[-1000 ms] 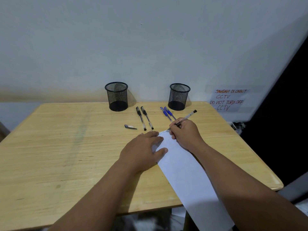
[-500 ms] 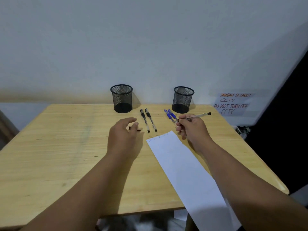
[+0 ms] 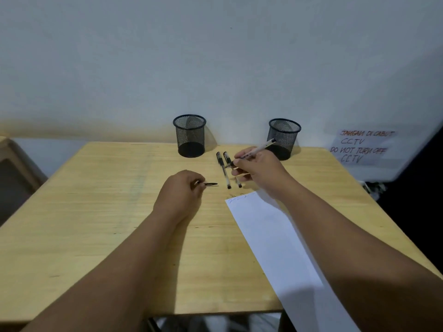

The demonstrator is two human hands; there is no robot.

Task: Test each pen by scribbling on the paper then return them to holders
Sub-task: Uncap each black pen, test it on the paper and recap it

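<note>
Left hand at about 9 o'clock of the lying pens, fingers pinching a small black pen cap low over the table, open end seemingly toward 3 o'clock, though too small to tell for sure. At 12 o'clock of that hand, against the wall, left mesh holder, upright. Just right of the cap, two black pens lying side by side, tips toward 6 o'clock, partly hidden under the right hand. Right hand raised above them, fingers curled around a clear pen that slants up toward 2 o'clock, its far end in front of the right mesh holder. Paper at 6 o'clock of the right hand, running off the table's near edge, faint marks along its top edge.

Likely step: capping the tested pen before dropping it into a holder. To do it well: bring the writing tip and cap together in the air, clear of the two lying pens; line up cap mouth and tip along one axis first, then push straight until seated. Keep the pinch on the cap light yet firm, away from its open end. Avoid brushing the lying pens, likely to roll.
</note>
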